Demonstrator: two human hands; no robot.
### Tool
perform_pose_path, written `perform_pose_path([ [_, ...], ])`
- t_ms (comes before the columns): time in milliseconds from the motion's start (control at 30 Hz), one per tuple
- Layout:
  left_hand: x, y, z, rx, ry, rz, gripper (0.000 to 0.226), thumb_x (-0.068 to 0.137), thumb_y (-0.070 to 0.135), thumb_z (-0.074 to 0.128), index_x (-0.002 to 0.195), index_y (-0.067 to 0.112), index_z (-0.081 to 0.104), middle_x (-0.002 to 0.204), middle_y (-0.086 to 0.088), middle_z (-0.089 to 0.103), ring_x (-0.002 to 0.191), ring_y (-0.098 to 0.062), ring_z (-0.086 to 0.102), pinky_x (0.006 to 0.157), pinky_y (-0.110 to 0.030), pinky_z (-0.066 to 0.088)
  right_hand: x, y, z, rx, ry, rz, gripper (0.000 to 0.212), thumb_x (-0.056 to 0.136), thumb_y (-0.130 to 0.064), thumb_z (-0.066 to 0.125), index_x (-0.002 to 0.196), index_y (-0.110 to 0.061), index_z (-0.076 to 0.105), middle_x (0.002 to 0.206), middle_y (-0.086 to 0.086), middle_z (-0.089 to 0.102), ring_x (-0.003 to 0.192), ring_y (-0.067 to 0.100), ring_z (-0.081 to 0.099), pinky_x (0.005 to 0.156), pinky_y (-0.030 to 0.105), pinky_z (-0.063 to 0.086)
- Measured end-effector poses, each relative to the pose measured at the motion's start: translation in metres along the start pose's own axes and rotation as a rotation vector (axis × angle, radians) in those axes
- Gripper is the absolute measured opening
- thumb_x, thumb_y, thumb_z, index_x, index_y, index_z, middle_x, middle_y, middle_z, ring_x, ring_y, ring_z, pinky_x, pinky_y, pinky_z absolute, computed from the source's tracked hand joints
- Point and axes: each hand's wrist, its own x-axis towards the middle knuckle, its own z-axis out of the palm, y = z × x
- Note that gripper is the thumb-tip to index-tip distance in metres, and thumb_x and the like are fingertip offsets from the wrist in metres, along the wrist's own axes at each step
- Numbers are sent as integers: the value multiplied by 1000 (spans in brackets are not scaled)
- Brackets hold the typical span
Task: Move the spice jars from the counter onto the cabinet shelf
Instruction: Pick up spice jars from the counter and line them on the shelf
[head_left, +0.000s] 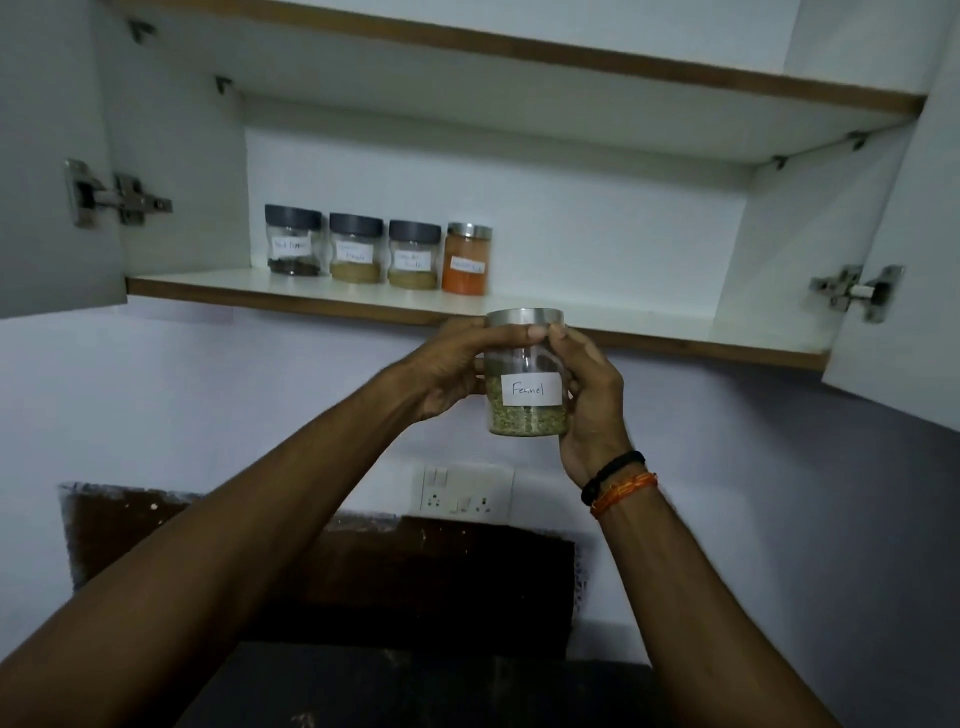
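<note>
Shelf edge (363, 306) just behind fennel jar (527, 410); both hands grip.

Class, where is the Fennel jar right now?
Head view, centre: the Fennel jar is held between both hands, just below the shelf edge, right of the orange jar.

A home kitchen, by every sign. Upper half of the frame: an open white wall cabinet (519, 208) with brown-edged shelves and metal door hinges (117, 195) at left and right. On the lower shelf (208, 283), left of centre: a row of labelled spice jars (376, 252), hand-written tags. Below centre: a wall socket plate (462, 491) with switches on a painted wall. Lower frame: a dark backsplash panel (322, 571), roughly edged.
</note>
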Motion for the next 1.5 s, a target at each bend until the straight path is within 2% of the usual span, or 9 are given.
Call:
perform_pose_path([
  [233, 47, 47, -6, 80, 2, 92, 44, 69, 45, 88, 105, 22, 78, 105, -5, 76, 101, -24, 73, 80, -38, 59, 52, -29, 17, 26, 10, -80, 42, 87, -34, 69, 122, -10, 69, 122, 13, 70, 118, 38, 62, 99, 55, 50],
  [367, 71, 62, -11, 78, 25, 118, 55, 65, 50, 89, 110, 19, 77, 109, -6, 76, 100, -23, 73, 80, -36, 58, 80, -39, 24, 8, 6, -96, 38, 87, -38, 69, 118, -16, 72, 118, 3, 73, 115, 28, 66, 96, 47, 54],
  [567, 102, 70, -26, 96, 24, 102, 56, 66, 52, 86, 112, 23, 76, 111, -6, 75, 104, -25, 71, 84, -39, 59, 118, -41, 22, -120, -51, -140, 33, 91, -39, 65, 116, -18, 72, 114, 1, 74, 101, 18, 69, 80, 31, 54],
  [700, 119, 70, -37, 125, 26, 103, 50, 62, 48, 88, 106, 26, 78, 110, -4, 76, 105, -26, 72, 83, -40, 60, 139, -33, 14, -213, -24, -171, 31, 96, -39, 60, 115, -17, 72, 112, 2, 74, 105, 22, 68, 86, 34, 56],
  [833, 137, 66, -45, 89, 66, 103, 48, 62, 39, 89, 105, 21, 77, 112, -9, 75, 108, -31, 70, 87, -44, 60, 147, -15, -3, -669, 162, -362, 31, 100, -38, 53, 94, -15, 72, 90, -1, 74, 87, 19, 68, 74, 32, 54],
  [933, 149, 63, -49, 87, 87, 95, 54, 59, 39, 89, 108, 20, 75, 117, -12, 72, 109, -33, 69, 92, -47, 58, 148, 1, -23, -1242, 283, -629, 30, 100, -35, 51, 84, -15, 68, 75, 0, 68, 69, 18, 60, 61, 26, 37],
  [1033, 162, 58, -54, 103, 92, 76, 51, 66, 35, 88, 111, 15, 73, 116, -12, 71, 112, -34, 67, 91, -45, 58, 149, 9, -34, -1540, 343, -666, 32, 97, -32, 51, 72, -16, 62, 63, 1, 62, 58, 22, 56, 53, 24, 29],
  [1233, 189, 47, -63, 153, 101, 43, 31, 75, 27, 85, 100, 15, 72, 114, -9, 71, 113, -33, 66, 96, -52, 55, 149, 14, -33, -1547, 424, -773, 33, 85, -30, 43, 56, -19, 53, 47, -2, 51, 43, 16, 37, 49, 19, 13],
  [1500, 211, 32, -73, 248, 105, 20, 46, 71, 28, 88, 109, 11, 69, 113, -6, 74, 110, -30, 66, 84, -41, 60, 154, 20, -37, -1476, 466, -915, 35, 84, -32, 41, 56, -17, 56, 47, -1, 51, 44, 15, 34, 51, 19, 12],
])
